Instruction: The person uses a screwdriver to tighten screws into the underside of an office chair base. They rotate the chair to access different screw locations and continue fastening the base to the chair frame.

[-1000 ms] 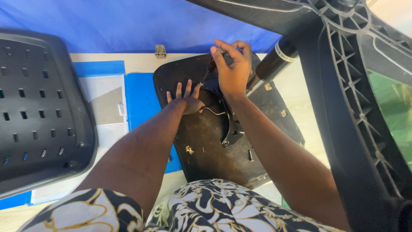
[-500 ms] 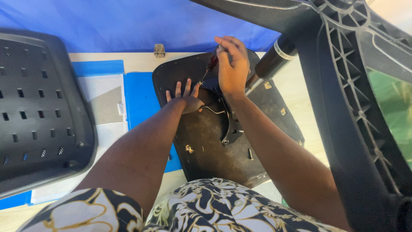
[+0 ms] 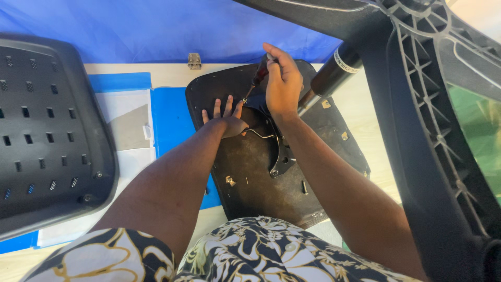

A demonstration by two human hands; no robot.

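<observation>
A black chair seat underside [image 3: 261,172] lies upturned on the table in front of me, with a black metal mounting plate [image 3: 279,151] on it. My left hand [image 3: 225,119] rests flat on the seat, fingers spread, next to a thin bent metal lever. My right hand [image 3: 283,83] grips a dark red-handled screwdriver [image 3: 257,77], its tip pointing down at the seat near my left fingertips. A black gas cylinder [image 3: 334,70] rises from the plate toward the chair base.
A black star-shaped chair base [image 3: 417,94] looms at the right. A perforated black chair backrest [image 3: 47,136] lies at the left. Blue and white sheets [image 3: 130,120] cover the table, a small metal bracket [image 3: 194,60] sits by the blue backdrop, and a loose screw [image 3: 304,187] lies on the seat.
My right hand has shifted slightly left and tilted the screwdriver, bringing its tip down beside my left fingertips. My left hand has stayed flat on the seat.
</observation>
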